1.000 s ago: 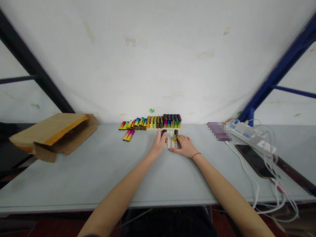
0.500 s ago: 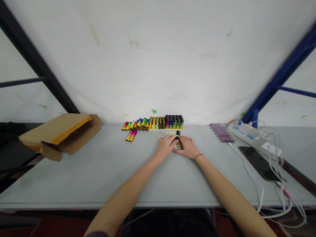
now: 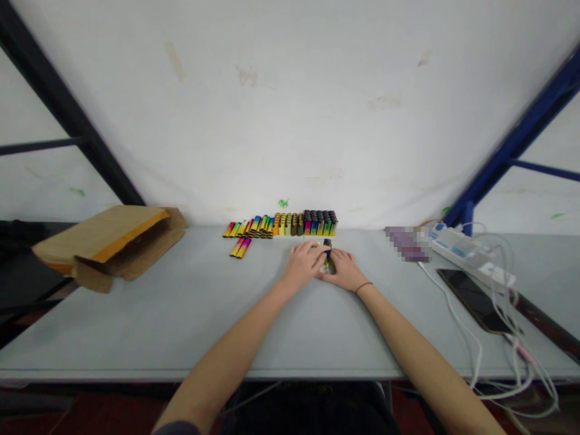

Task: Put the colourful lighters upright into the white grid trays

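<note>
A dark-topped lighter [image 3: 327,243] stands upright between my hands, over what looks like a pale tray [image 3: 323,269] that is mostly hidden by my fingers. My left hand [image 3: 304,261] comes from the left, thumb and index finger closed at the lighter's upper part. My right hand [image 3: 345,269] curls round the tray's right side, its thumb along the near edge and its fingertips close to the lighter. Behind them stand several dark-topped lighters [image 3: 320,222] in rows, beside a block of yellowish ones [image 3: 289,224].
Colourful shiny sleeves [image 3: 254,227] lie in a pile at the back, with two more [image 3: 240,248] in front. An opened cardboard box [image 3: 109,241] is at left. On the right are a phone [image 3: 473,299], a blurred-out device [image 3: 408,243], a power strip [image 3: 471,254] and loose white cables [image 3: 453,308].
My left hand has shifted slightly, and its back now covers the tray's left part, which showed before. My right hand stays in almost the same place.
</note>
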A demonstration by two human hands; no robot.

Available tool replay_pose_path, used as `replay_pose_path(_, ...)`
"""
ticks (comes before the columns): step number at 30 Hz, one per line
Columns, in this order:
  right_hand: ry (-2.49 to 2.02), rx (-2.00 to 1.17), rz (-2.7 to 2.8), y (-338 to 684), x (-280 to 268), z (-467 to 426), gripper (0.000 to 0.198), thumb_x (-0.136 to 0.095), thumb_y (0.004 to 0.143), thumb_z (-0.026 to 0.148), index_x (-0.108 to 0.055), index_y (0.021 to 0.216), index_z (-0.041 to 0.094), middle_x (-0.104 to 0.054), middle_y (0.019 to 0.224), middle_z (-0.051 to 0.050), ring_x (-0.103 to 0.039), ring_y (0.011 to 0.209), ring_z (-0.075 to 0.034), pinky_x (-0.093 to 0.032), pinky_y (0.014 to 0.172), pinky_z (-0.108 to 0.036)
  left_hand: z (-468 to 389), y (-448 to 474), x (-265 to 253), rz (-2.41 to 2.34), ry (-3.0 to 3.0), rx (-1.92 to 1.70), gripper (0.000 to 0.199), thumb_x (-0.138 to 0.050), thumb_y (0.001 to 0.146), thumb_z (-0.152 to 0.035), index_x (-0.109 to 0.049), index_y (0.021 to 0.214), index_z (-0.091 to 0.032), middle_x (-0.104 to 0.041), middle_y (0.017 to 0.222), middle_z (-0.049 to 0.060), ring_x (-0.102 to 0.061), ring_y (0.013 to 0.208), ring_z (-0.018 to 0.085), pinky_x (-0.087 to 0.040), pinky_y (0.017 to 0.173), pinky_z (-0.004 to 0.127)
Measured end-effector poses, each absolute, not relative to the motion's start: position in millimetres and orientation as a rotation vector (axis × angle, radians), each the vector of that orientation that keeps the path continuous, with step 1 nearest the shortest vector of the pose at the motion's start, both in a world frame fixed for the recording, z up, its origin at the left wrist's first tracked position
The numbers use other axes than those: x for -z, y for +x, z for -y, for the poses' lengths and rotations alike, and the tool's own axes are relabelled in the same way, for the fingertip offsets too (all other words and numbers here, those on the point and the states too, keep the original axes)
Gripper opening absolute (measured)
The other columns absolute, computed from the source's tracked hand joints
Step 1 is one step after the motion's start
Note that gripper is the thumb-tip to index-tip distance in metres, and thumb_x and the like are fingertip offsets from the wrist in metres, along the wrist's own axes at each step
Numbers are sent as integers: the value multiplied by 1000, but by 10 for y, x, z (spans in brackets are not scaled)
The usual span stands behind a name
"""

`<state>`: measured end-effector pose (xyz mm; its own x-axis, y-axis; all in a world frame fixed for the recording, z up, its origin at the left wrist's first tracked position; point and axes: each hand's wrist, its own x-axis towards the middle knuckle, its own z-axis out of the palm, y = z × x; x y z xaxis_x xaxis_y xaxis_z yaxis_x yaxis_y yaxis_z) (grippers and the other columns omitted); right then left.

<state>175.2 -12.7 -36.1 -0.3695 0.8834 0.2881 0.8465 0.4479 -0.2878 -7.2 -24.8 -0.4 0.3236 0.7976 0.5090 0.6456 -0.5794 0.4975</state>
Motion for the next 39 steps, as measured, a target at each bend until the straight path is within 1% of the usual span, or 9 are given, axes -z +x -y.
replay_pose_path(5,-1485,-142,2311,1756,347,127,72,-66,82,70,-60,129,16,-62,136,-19,-54,128,-34,-39,106,-48,107,-514,-138,-1842,2263,-1004,40,-44,99,-29,-61,135,-21,-66,126,16,-55,119,32,-39,104,45)
replay_pose_path(11,-1486,-160,2323,1759,335,127,71,-67,82,69,-60,128,15,-61,137,-19,-54,128,-35,-39,107,-49,-101,-1193,-111,-2472,2002,-560,44,-40,94,-20,-61,132,-11,-61,131,26,-53,121,40,-45,95,52)
replay_pose_path(15,-1494,-164,2323,1757,328,130,70,-68,82,68,-60,128,15,-61,136,-19,-55,128,-35,-38,108,-49,-128,-1227,-37,-2453,2045,-400,45,-34,93,-11,-67,124,-8,-64,123,26,-59,115,35,-47,93,45)
replay_pose_path(18,-1494,-157,2320,1753,326,132,70,-68,82,68,-60,128,16,-62,135,-19,-54,128,-34,-38,108,-49,-107,-1148,-40,-2451,2101,-443,47,-35,90,-6,-68,124,-10,-64,124,24,-59,114,35,-47,95,44)
replay_pose_path(22,-1490,-161,2316,1752,332,130,71,-67,82,69,-60,128,16,-61,136,-19,-54,128,-35,-38,108,-49,-53,-1132,-107,-2615,1919,-486,43,-36,93,-11,-69,121,-8,-61,127,27,-55,121,38,-48,92,46)
replay_pose_path(29,-1485,-152,2311,1759,362,117,72,-66,82,71,-60,128,16,-61,137,-19,-53,130,-35,-39,107,-48,-57,-1125,-123,-2551,1910,-382,43,-35,97,-15,-64,128,-8,-62,131,23,-57,122,34,-46,98,45)
replay_pose_path(34,-1490,-146,2316,1760,363,115,74,-66,82,71,-59,129,15,-62,136,-19,-54,128,-35,-39,107,-48,-75,-1100,-103,-2499,1931,-293,36,-42,97,-22,-68,116,-5,-65,124,27,-59,121,36,-47,96,42)
replay_pose_path(36,-1495,-142,2319,1761,359,115,73,-66,82,71,-60,129,15,-62,135,-19,-55,127,-35,-39,106,-48,-79,-1103,-106,-2476,1902,-386,33,-45,96,-24,-64,118,-8,-69,118,26,-63,117,37,-48,94,44)
replay_pose_path(39,-1493,-138,2320,1764,359,113,72,-65,82,71,-60,128,16,-62,135,-19,-55,127,-35,-39,106,-48,-112,-1075,-90,-2285,1846,-789,30,-49,97,-28,-56,123,-14,-72,111,20,-69,103,32,-51,87,39)
